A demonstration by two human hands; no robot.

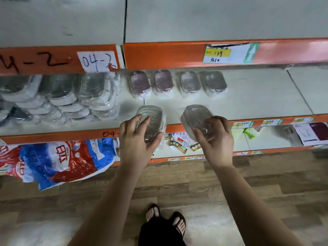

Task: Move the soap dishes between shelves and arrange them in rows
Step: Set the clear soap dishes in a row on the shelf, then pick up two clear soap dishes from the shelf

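Observation:
My left hand [136, 139] grips a clear wrapped soap dish [151, 119] at the front edge of the middle shelf [257, 96]. A second clear soap dish [195, 116], tilted, is held in my right hand [216, 137] just to the right of the first. Behind them, a row of several wrapped soap dishes [177, 84] stands at the back of the same shelf, two of them pinkish and two greyer.
A heap of wrapped dishes [58, 96] fills the shelf's left section. An orange shelf beam [168, 54] with paper labels runs overhead. A red-and-blue bag [62, 160] and small packets [181, 141] lie on the lower shelf. My feet [165, 221] stand on the wooden floor.

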